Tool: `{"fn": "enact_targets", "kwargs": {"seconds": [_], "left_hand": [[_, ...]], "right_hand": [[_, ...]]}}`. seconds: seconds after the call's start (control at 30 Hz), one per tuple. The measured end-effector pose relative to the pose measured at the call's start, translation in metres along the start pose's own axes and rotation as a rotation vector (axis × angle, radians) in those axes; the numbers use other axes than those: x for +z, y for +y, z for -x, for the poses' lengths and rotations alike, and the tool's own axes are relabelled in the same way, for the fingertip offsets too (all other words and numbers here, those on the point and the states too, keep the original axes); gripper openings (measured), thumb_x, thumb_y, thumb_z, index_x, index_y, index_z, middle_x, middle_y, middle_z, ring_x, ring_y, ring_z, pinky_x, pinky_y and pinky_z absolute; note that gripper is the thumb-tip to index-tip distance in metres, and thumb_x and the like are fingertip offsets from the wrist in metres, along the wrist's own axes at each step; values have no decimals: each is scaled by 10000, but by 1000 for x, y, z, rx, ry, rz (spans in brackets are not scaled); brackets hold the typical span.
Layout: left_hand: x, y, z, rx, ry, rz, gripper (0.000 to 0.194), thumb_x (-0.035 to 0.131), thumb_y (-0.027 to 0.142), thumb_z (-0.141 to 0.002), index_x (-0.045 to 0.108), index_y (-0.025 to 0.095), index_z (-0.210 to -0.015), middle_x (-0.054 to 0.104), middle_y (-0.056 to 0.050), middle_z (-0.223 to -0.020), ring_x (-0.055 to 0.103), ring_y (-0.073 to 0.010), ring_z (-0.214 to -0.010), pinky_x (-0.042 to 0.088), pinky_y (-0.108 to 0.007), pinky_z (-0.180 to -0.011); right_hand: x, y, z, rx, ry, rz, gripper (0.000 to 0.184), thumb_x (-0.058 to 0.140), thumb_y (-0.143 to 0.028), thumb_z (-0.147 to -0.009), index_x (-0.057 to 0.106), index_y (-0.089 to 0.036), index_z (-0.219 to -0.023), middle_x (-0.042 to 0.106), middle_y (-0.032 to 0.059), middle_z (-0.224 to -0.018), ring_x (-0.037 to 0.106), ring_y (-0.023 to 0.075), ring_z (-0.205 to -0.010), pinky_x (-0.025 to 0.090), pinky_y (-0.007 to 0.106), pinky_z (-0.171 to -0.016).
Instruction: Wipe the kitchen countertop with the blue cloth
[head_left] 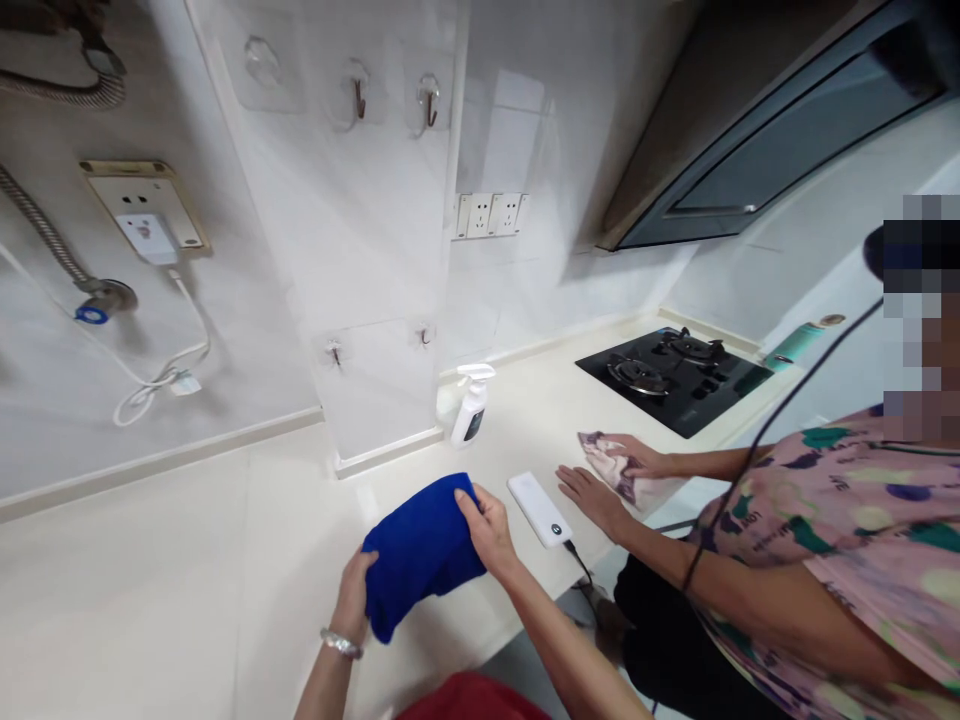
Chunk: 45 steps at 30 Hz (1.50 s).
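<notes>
Grips the blue cloth (pixel 427 550) over the counter (pixel 127 600) — left hand (pixel 353 592) at eight o'clock, right hand (pixel 489 525) at two, long axis between — with the spray bottle (pixel 469 415) at one o'clock, nearer the right hand.

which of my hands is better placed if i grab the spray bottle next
Probably your right hand: it holds the blue cloth at the edge nearer the white spray bottle, while the left hand holds the opposite edge, farther from the bottle.
</notes>
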<state>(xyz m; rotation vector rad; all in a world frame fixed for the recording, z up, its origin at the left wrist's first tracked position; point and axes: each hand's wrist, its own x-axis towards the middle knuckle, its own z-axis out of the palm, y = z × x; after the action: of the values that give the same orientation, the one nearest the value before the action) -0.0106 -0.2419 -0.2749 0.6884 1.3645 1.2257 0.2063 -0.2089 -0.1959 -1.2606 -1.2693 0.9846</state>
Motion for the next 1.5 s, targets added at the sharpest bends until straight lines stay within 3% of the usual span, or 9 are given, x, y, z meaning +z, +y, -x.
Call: {"fn": "enact_targets", "kwargs": {"seconds": [0.1, 0.23, 0.43, 0.6, 0.73, 0.87, 1.03, 1.17, 1.5], "left_hand": [[-10, 15, -18, 63, 46, -106, 500, 559, 449, -773, 638, 166, -1178, 726, -87, -1074, 671, -223, -978, 522, -352, -901], [-27, 18, -45, 73, 333, -441, 469, 407, 350, -874, 529, 158, -1284, 651, -131, -1255, 611, -221, -1155, 465, -385, -1019], [-41, 17, -78, 138, 448, -715, 573, 393, 260, -849, 415, 89, -1395, 483, -180, -1439, 407, -243, -1375, 317, -393, -1147], [-71, 29, -82, 174, 502, -896, 618, 425, 277, -819, 436, 34, -1388, 335, -245, -1522, 158, -332, -1476, 157, -513, -1187], [-121, 27, -88, 87, 628, -1147, 624, 360, 388, -858, 456, 104, -1406, 273, -217, -1561, 111, -384, -1472, 154, -589, -1151], [-150, 15, -99, 33, 684, -1291, 666, 235, 508, -894, 426, 202, -1454, 222, -171, -1591, 131, -388, -1470, 120, -606, -1147], [-148, 7, -99, 68, 711, -1349, 732, 151, 559, -896, 373, 187, -1486, 206, -168, -1598, 101, -380, -1478, 71, -586, -1164], [-147, 5, -99, 84, 717, -1380, 725, 177, 559, -895, 378, 184, -1482, 216, -175, -1591, 79, -369, -1482, 91, -588, -1160], [-147, 0, -102, 76, 716, -1369, 680, 198, 534, -914, 367, 205, -1484, 196, -176, -1595, 66, -370, -1483, 78, -600, -1160]], "right_hand": [[-14, 13, -20, 12, 85, 165, 451, 415, -582, -897, 597, -180, -807, 544, 0, -680, 462, 136, -651, 402, 258, -615], [-28, 49, -32, 26, 122, 361, 447, 538, -473, -833, 627, -154, -1133, 646, 134, -1060, 571, 263, -967, 422, 383, -887], [10, 98, -22, 58, -150, 813, 745, 552, -509, -836, 317, -249, -1493, 284, 185, -1556, 270, 437, -1402, 219, 654, -1067], [49, 116, 2, -176, -294, 959, 621, 651, -560, -768, 527, -300, -1318, 368, 143, -1513, 213, 454, -1409, 92, 698, -1072], [44, 130, 9, -340, -226, 900, 189, 549, -351, -860, 609, -204, -963, 585, 113, -1204, 481, 278, -1170, 319, 495, -1011], [29, 138, -24, -324, -96, 813, 154, 458, -321, -894, 541, -205, -837, 561, 47, -898, 522, 176, -856, 424, 330, -808], [24, 131, -92, -173, 79, 885, 330, 263, -303, -977, 492, -168, -1172, 518, 121, -1146, 515, 196, -1045, 434, 337, -857], [51, 125, -127, -69, 42, 1050, 349, 344, -284, -949, 528, -145, -1212, 522, 173, -1228, 506, 267, -1079, 403, 422, -875], [150, 118, -121, -73, -184, 1253, 366, 389, -271, -919, 597, -56, -1130, 558, 225, -1126, 481, 309, -1012, 370, 462, -853]]}}
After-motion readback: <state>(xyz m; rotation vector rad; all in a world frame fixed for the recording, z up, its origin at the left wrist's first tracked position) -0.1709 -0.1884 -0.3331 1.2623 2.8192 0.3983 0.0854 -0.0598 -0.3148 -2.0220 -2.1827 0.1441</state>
